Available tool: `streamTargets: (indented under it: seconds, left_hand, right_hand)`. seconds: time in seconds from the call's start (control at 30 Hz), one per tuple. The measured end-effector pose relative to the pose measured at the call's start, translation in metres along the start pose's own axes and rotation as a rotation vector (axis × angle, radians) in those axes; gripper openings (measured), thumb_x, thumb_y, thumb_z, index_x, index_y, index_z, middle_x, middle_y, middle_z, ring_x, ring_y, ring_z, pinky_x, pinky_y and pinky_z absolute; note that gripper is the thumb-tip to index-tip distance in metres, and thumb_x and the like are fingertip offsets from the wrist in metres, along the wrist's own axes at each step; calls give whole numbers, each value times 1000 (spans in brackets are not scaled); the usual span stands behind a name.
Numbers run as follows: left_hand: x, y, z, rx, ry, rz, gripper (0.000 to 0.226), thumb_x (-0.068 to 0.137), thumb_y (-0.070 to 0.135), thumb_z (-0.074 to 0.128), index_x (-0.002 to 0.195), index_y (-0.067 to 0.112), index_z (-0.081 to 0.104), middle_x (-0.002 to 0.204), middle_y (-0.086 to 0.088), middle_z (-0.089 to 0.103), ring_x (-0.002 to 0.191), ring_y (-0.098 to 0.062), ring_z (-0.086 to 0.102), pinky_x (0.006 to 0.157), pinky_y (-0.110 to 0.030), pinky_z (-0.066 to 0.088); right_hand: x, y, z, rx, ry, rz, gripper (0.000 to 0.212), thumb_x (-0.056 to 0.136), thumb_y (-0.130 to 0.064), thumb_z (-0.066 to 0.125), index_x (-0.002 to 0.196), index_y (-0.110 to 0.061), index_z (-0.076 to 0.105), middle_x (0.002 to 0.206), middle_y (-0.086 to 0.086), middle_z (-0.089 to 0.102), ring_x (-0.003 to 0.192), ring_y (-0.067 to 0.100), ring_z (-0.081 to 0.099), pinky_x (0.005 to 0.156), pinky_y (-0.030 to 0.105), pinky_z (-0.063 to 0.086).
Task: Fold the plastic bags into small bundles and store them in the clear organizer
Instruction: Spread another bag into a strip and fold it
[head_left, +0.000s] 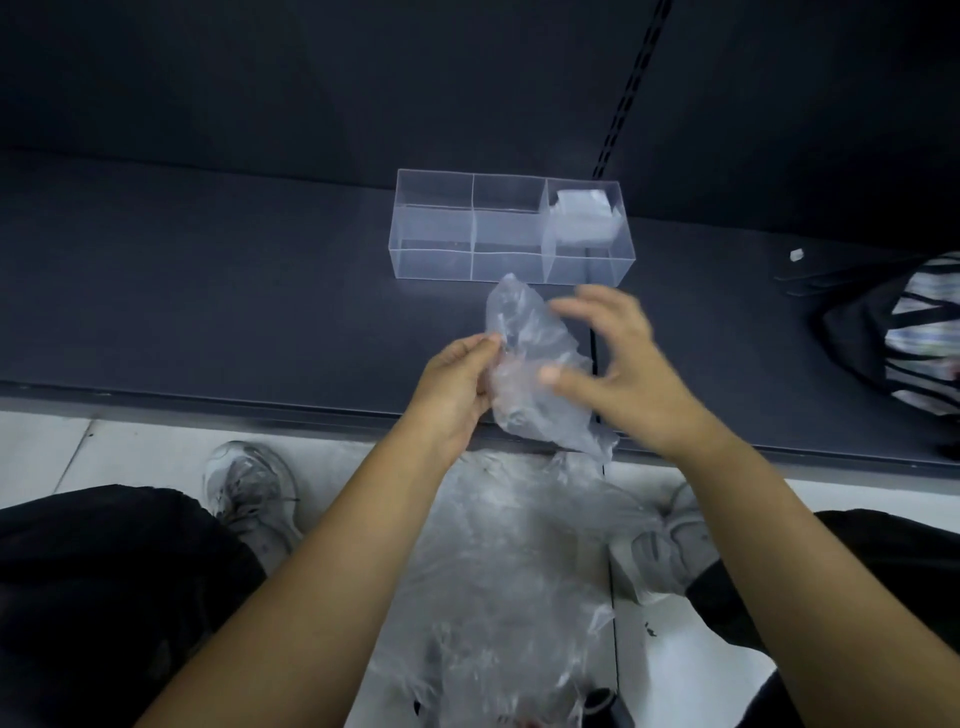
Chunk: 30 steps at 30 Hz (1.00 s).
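Plastic bag (524, 358), crumpled, is pinched in our left hand (457, 384); our right hand (618, 364) is spread, empty. One bundle (582, 215) sits in the clear organizer (431, 260); we judge more bags (509, 571) wait.

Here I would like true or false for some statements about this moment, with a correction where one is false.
1. The left hand pinches the plastic bag. True.
2. The folded bundle lies in the left end of the clear organizer. False: it lies in the right end.
3. The right hand is closed in a fist. False: its fingers are spread open.
4. On the floor below the hands lie loose bags. True.
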<state>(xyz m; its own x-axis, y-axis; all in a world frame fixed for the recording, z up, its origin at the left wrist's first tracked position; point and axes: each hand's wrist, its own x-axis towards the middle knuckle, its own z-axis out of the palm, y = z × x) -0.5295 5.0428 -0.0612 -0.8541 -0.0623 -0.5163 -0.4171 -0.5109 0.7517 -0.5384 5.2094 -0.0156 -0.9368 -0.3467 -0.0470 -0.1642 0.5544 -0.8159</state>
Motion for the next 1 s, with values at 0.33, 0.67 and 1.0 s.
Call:
streamTargets:
  seconds: [0.33,0.67,1.0]
  left_hand:
    - [-7,12,-11,354,92,93,24,93,37,57,108,18,57,102,-2,61,90,-10,60,82,-22,50]
    - [-19,17,8,764,-229,494,29,81,29,74,110,26,70,102,17,70,94,7,63,81,-10,48]
    - [0,19,-22,126,96,229,13,92,21,61,90,20,74,87,1,75,81,-12,70,74,-23,55]
  right_hand:
    - [4,15,-7,178,196,163,23,78,-26,77,65,-14,63,69,-7,64,62,6,57,62,16,45]
    - [2,9,-15,344,-66,79,11,84,-23,70,90,-16,76,89,2,75,86,17,70,79,21,53]
    - [7,40,-28,549,393,336,21,93,-12,55,76,-22,56,73,-5,60,70,11,55,74,29,47]
